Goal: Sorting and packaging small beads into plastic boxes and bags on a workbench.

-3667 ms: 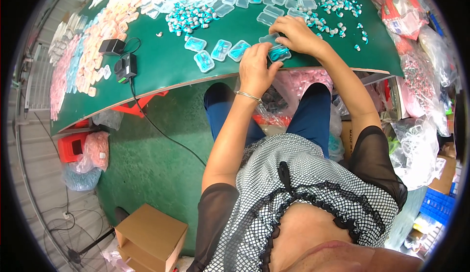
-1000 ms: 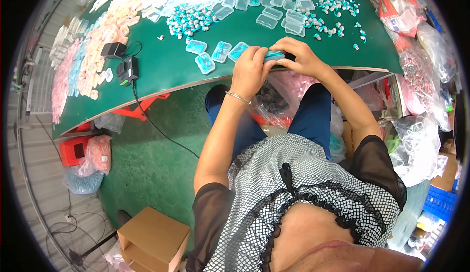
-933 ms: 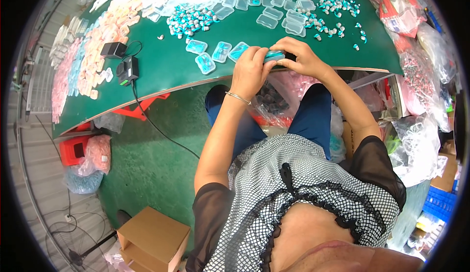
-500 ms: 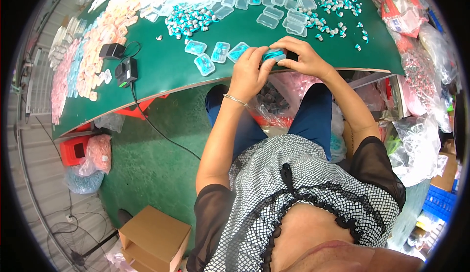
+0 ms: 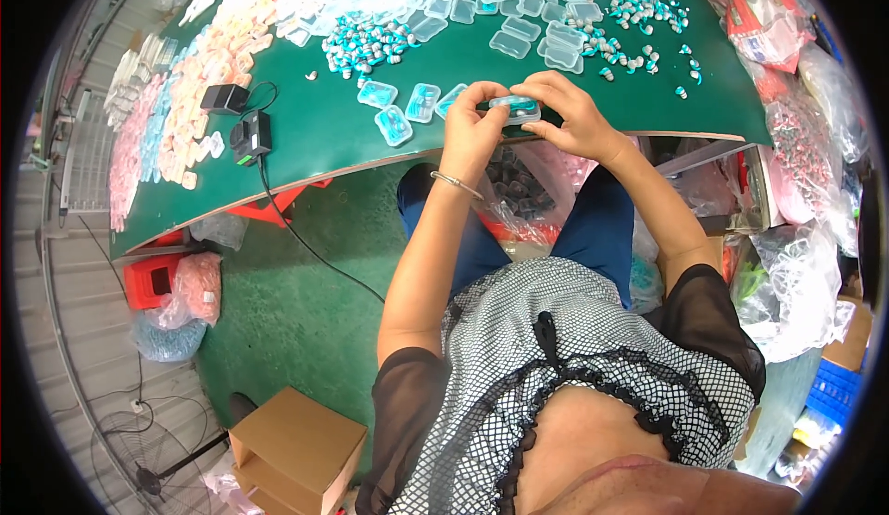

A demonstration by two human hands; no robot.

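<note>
Over the near edge of the green table, a small clear plastic case [image 5: 515,118] with teal contents is held between both my hands. My left hand [image 5: 472,124] grips its left end with thumb and fingers. At the other end, my right hand [image 5: 576,115] pinches the case between thumb and fingers. Its lid looks closed or nearly so; I cannot tell which. Just left of my left hand lie several similar filled cases, among them one nearest the edge [image 5: 394,126] and one beside it [image 5: 423,103]. Another filled case [image 5: 450,101] is partly hidden behind my left hand.
Beyond are a heap of teal-and-grey pieces [image 5: 366,44], more such pieces [image 5: 639,13] at right, and open clear cases [image 5: 561,47]. At left, black corded devices [image 5: 250,135] lie beside peach plastic parts [image 5: 199,112]. A cardboard box [image 5: 296,436] stands on the floor; plastic bags [image 5: 792,135] crowd the right.
The case in my hands has tipped, now showing its side edge rather than its top. My fingers have shifted around it. The whole view has moved slightly.
</note>
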